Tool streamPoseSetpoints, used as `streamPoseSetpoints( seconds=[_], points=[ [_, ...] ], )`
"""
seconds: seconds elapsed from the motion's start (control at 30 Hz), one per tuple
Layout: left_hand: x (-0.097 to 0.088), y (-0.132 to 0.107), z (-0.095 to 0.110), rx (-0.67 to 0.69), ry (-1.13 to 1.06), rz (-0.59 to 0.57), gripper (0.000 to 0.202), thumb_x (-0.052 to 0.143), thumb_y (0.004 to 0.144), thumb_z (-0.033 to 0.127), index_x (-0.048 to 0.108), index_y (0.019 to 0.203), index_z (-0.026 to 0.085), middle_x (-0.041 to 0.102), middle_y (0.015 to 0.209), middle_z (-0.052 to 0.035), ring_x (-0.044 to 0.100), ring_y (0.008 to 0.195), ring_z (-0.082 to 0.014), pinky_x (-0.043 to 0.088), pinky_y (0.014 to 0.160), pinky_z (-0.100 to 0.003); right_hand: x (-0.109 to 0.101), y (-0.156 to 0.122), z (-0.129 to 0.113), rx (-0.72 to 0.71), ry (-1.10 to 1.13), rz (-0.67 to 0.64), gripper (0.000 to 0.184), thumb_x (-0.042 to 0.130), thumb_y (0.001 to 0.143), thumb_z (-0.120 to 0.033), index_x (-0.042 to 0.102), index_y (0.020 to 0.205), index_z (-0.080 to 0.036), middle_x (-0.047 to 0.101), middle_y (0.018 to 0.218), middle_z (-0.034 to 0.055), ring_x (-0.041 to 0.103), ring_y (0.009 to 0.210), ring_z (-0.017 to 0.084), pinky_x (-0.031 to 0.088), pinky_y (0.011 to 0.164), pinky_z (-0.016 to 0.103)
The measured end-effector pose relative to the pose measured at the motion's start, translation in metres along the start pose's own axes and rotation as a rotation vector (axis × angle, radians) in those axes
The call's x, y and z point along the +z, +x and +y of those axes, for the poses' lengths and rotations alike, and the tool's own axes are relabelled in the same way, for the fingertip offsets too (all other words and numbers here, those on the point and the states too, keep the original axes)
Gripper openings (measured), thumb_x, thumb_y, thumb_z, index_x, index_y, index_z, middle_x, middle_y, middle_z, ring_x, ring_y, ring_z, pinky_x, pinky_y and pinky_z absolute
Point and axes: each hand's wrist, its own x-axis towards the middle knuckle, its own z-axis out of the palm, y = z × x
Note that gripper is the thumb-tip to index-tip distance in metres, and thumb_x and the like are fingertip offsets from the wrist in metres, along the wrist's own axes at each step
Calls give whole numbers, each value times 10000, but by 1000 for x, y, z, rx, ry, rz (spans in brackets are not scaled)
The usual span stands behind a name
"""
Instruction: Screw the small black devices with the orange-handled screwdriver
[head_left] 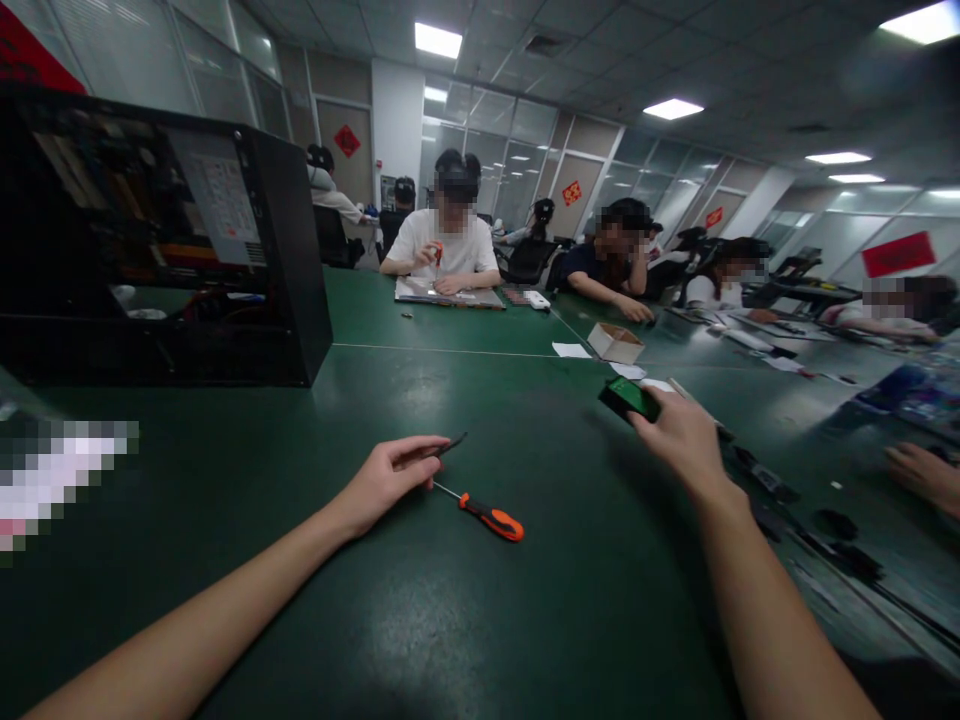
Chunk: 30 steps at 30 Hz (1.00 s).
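My left hand (390, 482) is closed on a thin, dark flat piece (451, 444), whose kind I cannot make out; fingers cover most of it. Just beside that hand, an orange and black screwdriver (491, 518) lies on the green table, its shaft pointing toward my fingers. Off to the right, my right hand (681, 432) grips a small black box-like part with a green circuit board (630, 397) on its face. It is held above the tabletop, and my thumb and palm hide its near end.
An open black computer case (289, 250) stands at the left. Across the green table (420, 610), a person (450, 240) works on a flat panel. A small open cardboard box (615, 343) and papers (571, 350) lie ahead. Dark parts (765, 475) and another person's hand (926, 475) are at right.
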Motion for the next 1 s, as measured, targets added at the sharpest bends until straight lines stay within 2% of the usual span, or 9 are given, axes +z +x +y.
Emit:
streamPoseSetpoints(
  seconds=[0.1,0.17,0.33,0.43,0.53,0.63,0.7,0.8,1.0],
  points=[
    [2,-3,1,8,167,-101,404,767,823,345,739,1196,193,751,1134,-104,696,913,-230,532,829,-345,11,3,44,218,-143,-151,612,551,876,-435,583,1387,-100,703,1121,246,685,984,391,530,784,464],
    [3,-5,2,31,238,-133,385,751,832,327,735,1197,206,742,1197,-103,695,1049,-267,519,929,-388,17,2,61,278,-174,-229,629,558,877,-448,570,1396,-92,705,1101,259,692,971,400,533,762,469],
    [5,-4,-1,58,309,-136,426,787,798,337,723,1195,200,742,1189,-102,693,1089,-285,494,992,-421,29,3,67,270,-179,-325,498,583,867,-361,648,1237,-33,683,1130,289,680,1019,402,535,821,499],
    [6,-3,-4,63,331,-120,494,819,767,359,704,1217,191,750,1149,-102,702,1057,-283,504,966,-404,30,1,27,137,-87,-176,534,503,940,-386,552,1360,-61,583,1333,285,589,1211,392,483,970,546],
    [9,-5,-3,84,446,-83,538,842,742,371,696,1232,201,759,1069,-83,714,977,-277,518,911,-389,23,-18,-47,-255,357,46,465,478,982,-389,567,1328,-93,598,1313,229,573,1242,321,457,1061,506],
    [13,-8,1,152,568,-46,527,828,755,332,684,1244,202,758,1050,-79,710,961,-274,519,885,-372,8,-56,-121,-677,623,-105,455,501,998,-370,509,1428,-220,545,1424,159,534,1314,275,464,1089,499],
    [14,-8,2,206,579,-41,521,798,774,267,660,1272,201,756,1096,-83,706,1005,-273,516,902,-359,-2,-80,-153,-856,672,-202,455,481,1012,-315,494,1463,-253,521,1467,140,512,1345,256,478,1093,467],
    [14,-8,-1,234,552,-26,494,772,791,231,651,1270,209,754,1146,-82,706,1046,-270,517,924,-350,-7,-101,-171,-942,702,-211,406,495,1011,-298,567,1408,-250,572,1415,141,564,1280,262,522,1041,463],
    [14,-8,-4,241,578,-61,513,798,777,248,646,1266,212,751,1163,-82,706,1058,-271,521,943,-364,-2,-109,-173,-938,695,-222,354,520,1006,-279,626,1341,-243,639,1316,141,607,1190,259,558,975,465]
  ],
)
